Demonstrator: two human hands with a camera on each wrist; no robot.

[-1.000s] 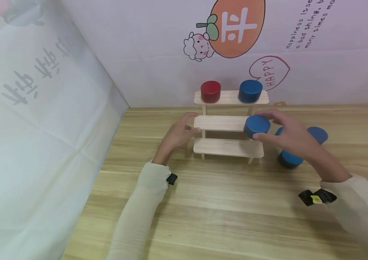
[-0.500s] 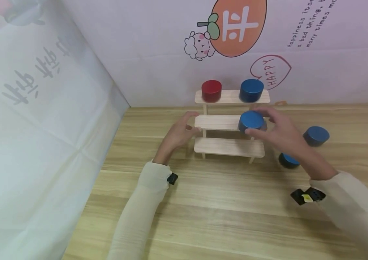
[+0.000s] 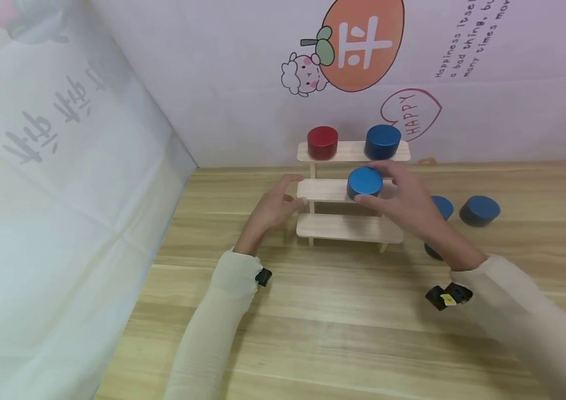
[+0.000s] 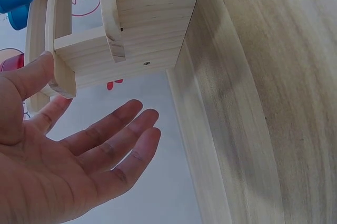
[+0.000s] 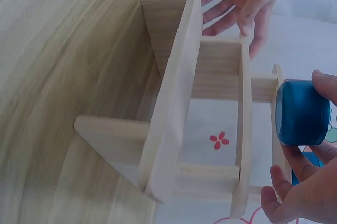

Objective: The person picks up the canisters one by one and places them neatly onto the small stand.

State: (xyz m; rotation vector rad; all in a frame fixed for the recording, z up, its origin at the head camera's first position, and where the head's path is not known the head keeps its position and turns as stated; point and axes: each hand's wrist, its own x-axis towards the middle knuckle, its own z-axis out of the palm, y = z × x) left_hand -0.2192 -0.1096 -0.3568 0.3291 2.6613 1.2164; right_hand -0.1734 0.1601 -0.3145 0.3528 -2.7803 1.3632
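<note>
Two hands work at a three-tier wooden rack [image 3: 349, 228] that stands near the back edge of the bench [image 3: 343, 322], close to the wall. The right hand [image 3: 403, 201] grips a blue cylinder [image 3: 365, 183] between thumb and fingertips and holds it at the middle tier, toward that tier's right half; from the right wrist view the cylinder appears to sit at the shelf's edge rather than flat on it, though whether its base touches the wood I cannot tell. The left hand [image 3: 272, 208] is relaxed with fingers straight, its thumb and fingertips resting against the left end of the middle tier, grasping nothing.

To place it well, I judge that the cylinder should come down level and fully onto the narrow board, back from the front edge, with the fingers let go only once it sits flat. The left hand's bracing touch should keep the light rack from sliding or tipping.

Counted: four blue cylinders in all, one in the hand, one blue cylinder on the top tier [image 3: 382, 141] and two loose blue cylinders [image 3: 480, 210] on the bench toward its right edge, one partly hidden behind the right wrist. One red cylinder [image 3: 322, 142] stands at the top tier's left. The bottom tier holds nothing.
</note>
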